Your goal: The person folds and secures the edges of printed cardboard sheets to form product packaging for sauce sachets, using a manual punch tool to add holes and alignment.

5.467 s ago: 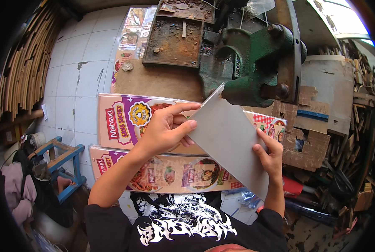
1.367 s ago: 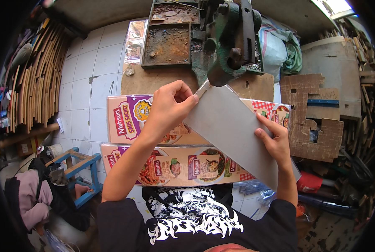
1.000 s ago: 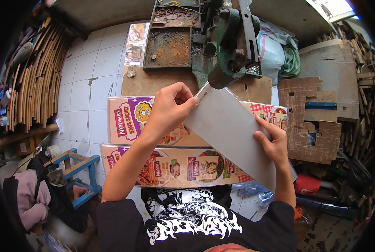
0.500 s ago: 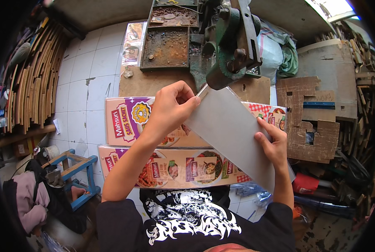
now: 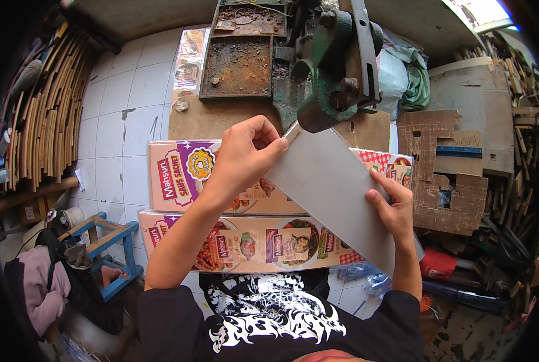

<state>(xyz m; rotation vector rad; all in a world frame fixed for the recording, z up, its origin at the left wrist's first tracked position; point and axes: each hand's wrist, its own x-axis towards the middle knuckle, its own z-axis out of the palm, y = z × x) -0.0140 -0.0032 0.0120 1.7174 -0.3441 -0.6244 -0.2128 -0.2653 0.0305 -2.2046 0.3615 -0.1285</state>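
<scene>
A pale grey flat sheet (image 5: 332,187) slants across the middle, its upper corner under the head of a dark green cast-metal machine (image 5: 326,84). My left hand (image 5: 254,145) pinches the sheet's edge near that corner between thumb and bent fingers. Lower on the opposite edge, my right hand (image 5: 393,205) grips the sheet, thumb on top and the other fingers partly hidden beneath. Below the sheet lie two stacks of long printed food panels, a farther panel (image 5: 167,175) and a nearer panel (image 5: 251,244), both partly covered by my arms and the sheet.
A rusty metal tray (image 5: 239,69) with small bits stands beside the machine. Wooden strips (image 5: 46,114) are stacked at left, near a blue stool frame (image 5: 121,241) and a seated person (image 5: 46,289). Cut brown board (image 5: 438,175) and sacks (image 5: 393,72) are at right.
My hands and the sheet keep nearly the same place in view. The machine and panels shift very slightly in the picture.
</scene>
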